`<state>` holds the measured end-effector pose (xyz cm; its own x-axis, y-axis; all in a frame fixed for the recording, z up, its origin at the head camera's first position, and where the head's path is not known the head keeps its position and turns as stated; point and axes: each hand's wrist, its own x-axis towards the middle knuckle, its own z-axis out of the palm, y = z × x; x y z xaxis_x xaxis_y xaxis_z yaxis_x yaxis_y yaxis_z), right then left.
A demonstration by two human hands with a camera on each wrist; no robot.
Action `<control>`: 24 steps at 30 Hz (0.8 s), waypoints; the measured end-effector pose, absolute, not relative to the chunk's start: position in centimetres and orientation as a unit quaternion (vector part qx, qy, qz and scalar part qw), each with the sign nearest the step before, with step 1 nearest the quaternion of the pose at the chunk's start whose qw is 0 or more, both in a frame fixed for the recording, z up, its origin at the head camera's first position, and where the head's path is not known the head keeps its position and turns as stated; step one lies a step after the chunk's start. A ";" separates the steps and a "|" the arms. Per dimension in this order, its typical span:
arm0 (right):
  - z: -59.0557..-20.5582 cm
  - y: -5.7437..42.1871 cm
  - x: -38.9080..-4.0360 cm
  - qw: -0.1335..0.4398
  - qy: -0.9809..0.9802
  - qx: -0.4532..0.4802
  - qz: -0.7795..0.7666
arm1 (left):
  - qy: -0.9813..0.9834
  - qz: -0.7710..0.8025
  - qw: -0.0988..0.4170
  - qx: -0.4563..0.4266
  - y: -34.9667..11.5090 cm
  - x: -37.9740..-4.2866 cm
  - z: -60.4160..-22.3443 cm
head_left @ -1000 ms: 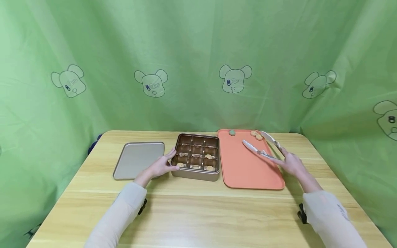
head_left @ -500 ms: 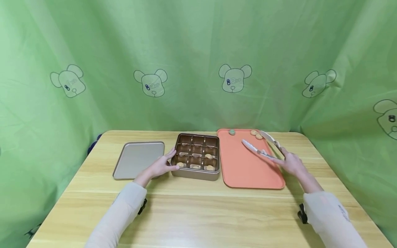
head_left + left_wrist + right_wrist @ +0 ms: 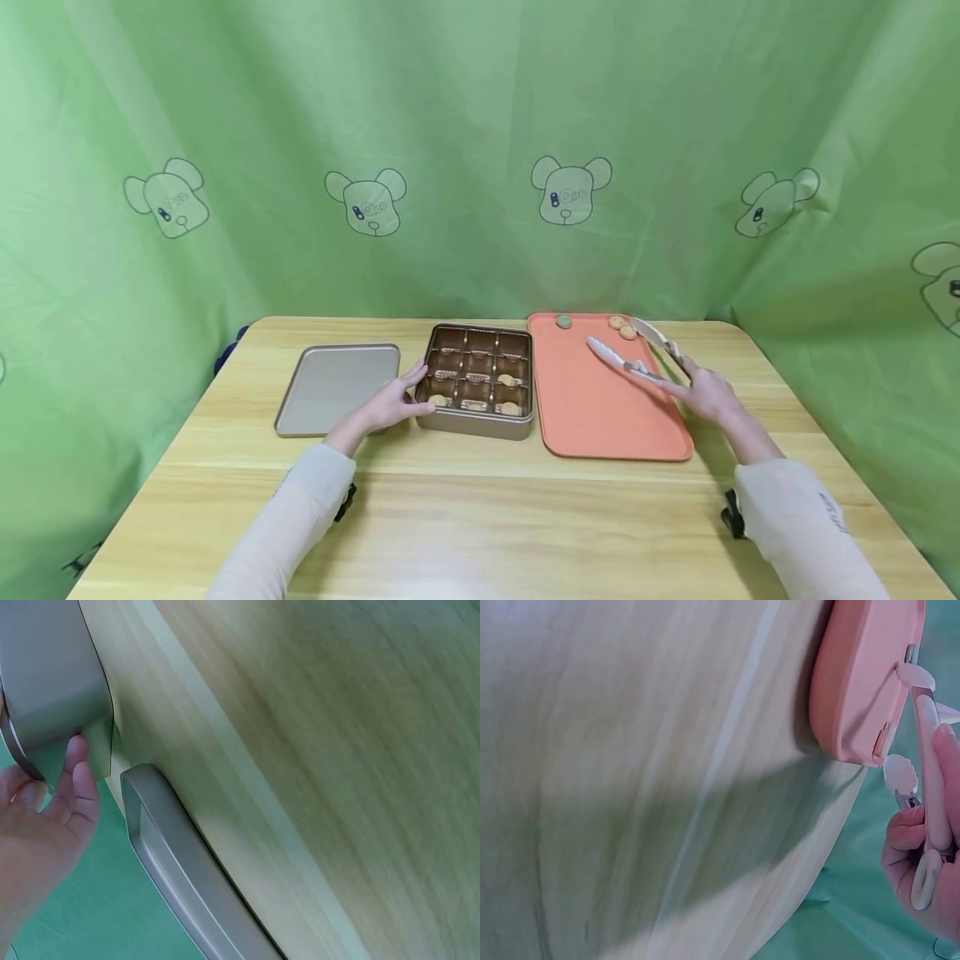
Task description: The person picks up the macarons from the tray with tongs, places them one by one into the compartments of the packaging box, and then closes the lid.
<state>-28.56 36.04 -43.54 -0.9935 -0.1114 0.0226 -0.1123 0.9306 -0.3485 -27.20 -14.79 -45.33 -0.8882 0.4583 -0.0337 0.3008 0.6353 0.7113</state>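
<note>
In the head view, my left hand (image 3: pixel 386 404) touches the near-left corner of a brown metal tin (image 3: pixel 474 425), thumb at the front rim and fingers along the left side. The tin's dark divided insert holds several tan cookies (image 3: pixel 510 409), mostly in the front row. My right hand (image 3: pixel 711 396) grips spread tongs (image 3: pixel 609 354) with pale scalloped tips, above an orange tray (image 3: pixel 592 421). One tip is beside two tan cookies (image 3: pixel 628 332) at the tray's far right; a green cookie (image 3: pixel 563 322) lies at its far left. Nothing is between the tips.
A flat metal lid (image 3: pixel 337 385) lies left of the tin, its edge close to my left wrist. The tray stands right beside the tin. Everything is on a light wooden table (image 3: pixel 465 517), with a green curtain (image 3: pixel 465 267) along its back and sides.
The view has shifted very slightly. Both hands, the tongs and the cookies otherwise stay where they were.
</note>
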 end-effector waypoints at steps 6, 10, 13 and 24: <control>-43.5 35.9 -28.7 0.008 -0.982 0.059 0.180 | 0.899 0.368 0.104 0.211 -14.8 -27.2 -45.2; -43.7 35.9 -28.9 0.005 -0.983 0.055 0.178 | 0.898 0.369 0.105 0.216 -14.8 -27.3 -45.3; -43.8 35.8 -28.9 0.001 -0.982 0.058 0.178 | 0.895 0.373 0.107 0.219 -14.8 -27.4 -45.5; -43.7 35.3 -28.3 0.004 -0.979 0.075 0.188 | 0.895 0.375 0.101 0.219 -14.8 -27.3 -45.4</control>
<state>-28.29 35.33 -43.72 -0.9887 -0.1454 0.0368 -0.1487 0.9182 -0.3671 -27.28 -14.79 -45.43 -0.8838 0.4675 -0.0178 0.3154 0.6234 0.7155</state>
